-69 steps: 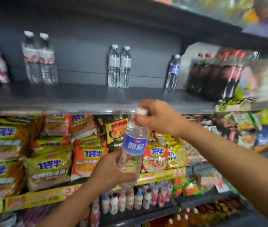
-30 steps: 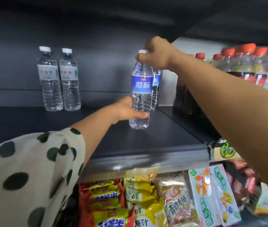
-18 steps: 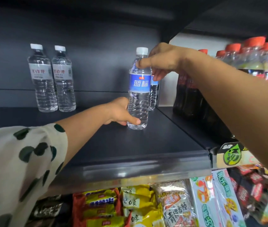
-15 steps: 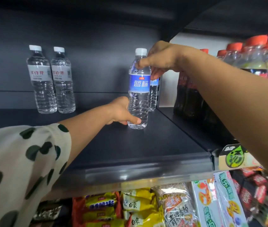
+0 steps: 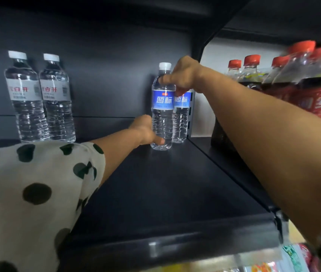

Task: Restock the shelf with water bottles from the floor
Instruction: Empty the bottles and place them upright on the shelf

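A clear water bottle with a blue label (image 5: 162, 107) stands upright deep on the dark shelf (image 5: 165, 195). My right hand (image 5: 183, 77) pinches its shoulder just under the white cap. My left hand (image 5: 146, 130) grips its lower part near the base. A second blue-label bottle (image 5: 181, 116) stands right behind it against the shelf's right divider, partly hidden.
Two clear bottles with white labels (image 5: 40, 99) stand at the back left of the shelf. Dark soda bottles with red caps (image 5: 285, 79) fill the neighbouring bay to the right. Snack packets (image 5: 293, 258) show below the shelf's front edge.
Both hands lifted the blue-label bottle from below the shelf edge, set it on the shelf and slid it back beside the other blue-label bottle. My right hand shifted from the cap to the shoulder.
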`<state>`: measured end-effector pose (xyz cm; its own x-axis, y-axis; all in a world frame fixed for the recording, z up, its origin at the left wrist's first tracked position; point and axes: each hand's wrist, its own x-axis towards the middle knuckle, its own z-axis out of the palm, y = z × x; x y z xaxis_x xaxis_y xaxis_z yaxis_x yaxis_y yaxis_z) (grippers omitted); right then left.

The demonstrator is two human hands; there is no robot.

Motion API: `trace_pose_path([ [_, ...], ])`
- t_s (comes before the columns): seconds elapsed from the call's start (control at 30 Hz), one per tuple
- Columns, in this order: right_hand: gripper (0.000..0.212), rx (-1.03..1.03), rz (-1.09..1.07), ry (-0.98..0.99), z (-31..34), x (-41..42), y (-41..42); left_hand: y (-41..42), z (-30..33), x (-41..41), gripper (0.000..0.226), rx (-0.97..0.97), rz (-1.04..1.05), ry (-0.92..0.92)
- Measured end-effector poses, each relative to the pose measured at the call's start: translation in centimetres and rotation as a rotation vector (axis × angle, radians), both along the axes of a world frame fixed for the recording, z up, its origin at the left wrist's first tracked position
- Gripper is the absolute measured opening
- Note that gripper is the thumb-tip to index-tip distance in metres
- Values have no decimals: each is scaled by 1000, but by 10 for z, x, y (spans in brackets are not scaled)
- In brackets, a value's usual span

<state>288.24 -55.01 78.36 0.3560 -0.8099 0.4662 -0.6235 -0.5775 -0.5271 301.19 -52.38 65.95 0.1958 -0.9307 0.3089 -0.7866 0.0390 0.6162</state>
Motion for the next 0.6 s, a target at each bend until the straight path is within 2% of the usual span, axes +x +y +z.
trace_pose_path([
  [0.2, 39, -125, -111, 89, -1, 11, -20, -19, 0, 3, 38, -23, 64, -47],
  [0.33, 40, -139, -129, 79, -1, 16, -26, -25, -2, 5, 44, -34, 91, -67],
  [0.47, 38, -165, -151, 49, -4, 19, -32, -26, -2, 3, 37, -54, 118, -82],
  [0.6, 39, -211, -181, -9, -8, 23, -37, -25, -3, -2, 41, -81, 157, -106],
])
